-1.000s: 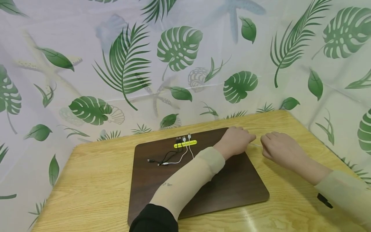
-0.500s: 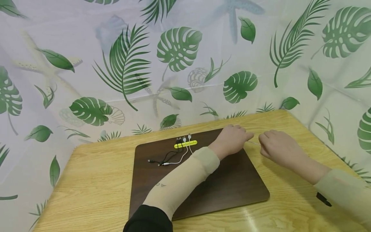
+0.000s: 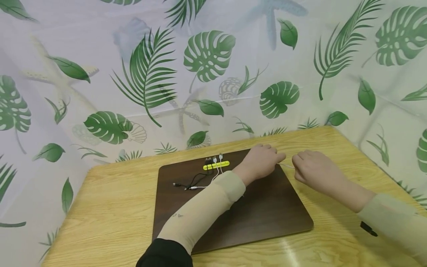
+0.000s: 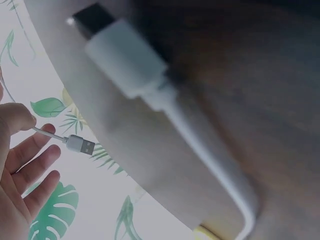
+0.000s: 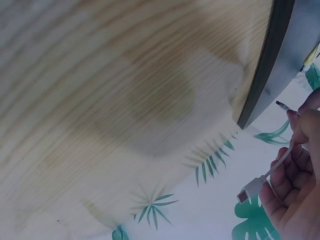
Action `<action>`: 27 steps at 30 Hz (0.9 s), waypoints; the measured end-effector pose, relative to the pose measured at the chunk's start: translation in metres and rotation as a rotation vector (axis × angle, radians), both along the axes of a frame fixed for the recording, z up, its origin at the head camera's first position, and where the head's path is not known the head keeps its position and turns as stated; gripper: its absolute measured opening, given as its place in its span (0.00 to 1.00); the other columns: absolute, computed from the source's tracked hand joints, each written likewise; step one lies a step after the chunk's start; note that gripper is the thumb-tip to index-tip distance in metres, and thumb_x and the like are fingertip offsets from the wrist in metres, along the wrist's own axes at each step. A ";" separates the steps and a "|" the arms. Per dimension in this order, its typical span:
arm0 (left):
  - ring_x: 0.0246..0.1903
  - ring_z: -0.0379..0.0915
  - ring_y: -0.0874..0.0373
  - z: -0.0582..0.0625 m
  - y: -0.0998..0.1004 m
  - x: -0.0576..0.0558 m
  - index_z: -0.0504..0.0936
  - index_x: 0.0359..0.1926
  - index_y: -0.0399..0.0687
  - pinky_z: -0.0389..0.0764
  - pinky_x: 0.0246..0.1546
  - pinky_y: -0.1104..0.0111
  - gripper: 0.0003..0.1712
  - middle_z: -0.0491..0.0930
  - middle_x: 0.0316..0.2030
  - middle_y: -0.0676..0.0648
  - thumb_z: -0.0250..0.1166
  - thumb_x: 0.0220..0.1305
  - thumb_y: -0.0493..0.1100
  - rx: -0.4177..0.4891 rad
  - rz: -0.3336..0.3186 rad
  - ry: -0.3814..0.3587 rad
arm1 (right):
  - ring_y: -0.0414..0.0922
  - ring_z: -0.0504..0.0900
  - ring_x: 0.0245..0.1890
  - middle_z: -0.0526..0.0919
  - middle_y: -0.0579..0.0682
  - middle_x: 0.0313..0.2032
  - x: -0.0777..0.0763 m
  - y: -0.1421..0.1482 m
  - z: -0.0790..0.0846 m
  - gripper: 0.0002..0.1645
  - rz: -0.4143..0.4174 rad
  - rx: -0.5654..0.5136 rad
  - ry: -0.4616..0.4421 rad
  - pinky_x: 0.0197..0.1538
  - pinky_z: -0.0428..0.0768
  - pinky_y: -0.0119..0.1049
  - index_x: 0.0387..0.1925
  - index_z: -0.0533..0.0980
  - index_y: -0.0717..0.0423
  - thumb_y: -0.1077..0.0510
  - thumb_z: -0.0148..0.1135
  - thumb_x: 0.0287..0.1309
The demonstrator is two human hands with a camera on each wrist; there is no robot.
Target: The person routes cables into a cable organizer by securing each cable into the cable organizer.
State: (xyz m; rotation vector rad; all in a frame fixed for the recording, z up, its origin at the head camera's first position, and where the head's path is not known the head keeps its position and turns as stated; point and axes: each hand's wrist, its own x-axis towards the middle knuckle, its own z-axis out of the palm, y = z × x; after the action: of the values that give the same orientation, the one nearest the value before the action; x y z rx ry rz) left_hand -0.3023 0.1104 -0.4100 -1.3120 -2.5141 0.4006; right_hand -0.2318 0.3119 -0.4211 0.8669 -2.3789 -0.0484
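Both hands hold one white USB cable (image 3: 287,165), drawn out between them over the far right edge of a dark brown board (image 3: 263,218). My left hand (image 3: 261,163) pinches it between thumb and index finger near the USB plug (image 4: 80,145), the other fingers spread. Thumb and fingers of my right hand (image 3: 313,168) pinch the other end, and a small white connector (image 5: 250,190) sticks out past them. A yellow cable clip (image 3: 217,165) on the board holds several black and white cables upright by their plugs.
Loose ends of a black cable (image 3: 195,181) and a white connector (image 3: 193,188) lie on the board, left of my left forearm. Another white connector (image 4: 127,60) looms close in the left wrist view. Beneath is a wooden table (image 3: 116,207), with a leaf-print curtain (image 3: 207,85) behind.
Both hands have shifted a little left together, the left one further in over the board. The white cable stays stretched between them.
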 end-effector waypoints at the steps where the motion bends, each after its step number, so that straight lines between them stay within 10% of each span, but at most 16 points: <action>1: 0.37 0.74 0.63 0.000 -0.001 0.000 0.81 0.55 0.66 0.68 0.36 0.72 0.15 0.82 0.39 0.58 0.52 0.82 0.41 0.007 -0.003 -0.001 | 0.44 0.68 0.21 0.67 0.45 0.20 0.000 0.000 -0.001 0.12 0.000 0.001 -0.003 0.26 0.68 0.39 0.22 0.67 0.54 0.67 0.64 0.45; 27: 0.46 0.82 0.61 -0.004 -0.037 -0.001 0.84 0.55 0.70 0.79 0.45 0.69 0.19 0.87 0.46 0.59 0.55 0.80 0.39 0.046 -0.039 0.062 | 0.47 0.71 0.24 0.71 0.47 0.22 -0.006 -0.027 -0.002 0.11 -0.021 0.046 -0.098 0.31 0.74 0.43 0.25 0.70 0.55 0.65 0.66 0.50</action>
State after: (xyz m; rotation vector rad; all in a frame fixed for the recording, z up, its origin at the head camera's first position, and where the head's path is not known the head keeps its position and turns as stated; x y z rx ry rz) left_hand -0.3031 0.0734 -0.4142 -1.3087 -2.4283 0.3669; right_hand -0.2378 0.2853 -0.4234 0.8842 -2.4875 -0.0706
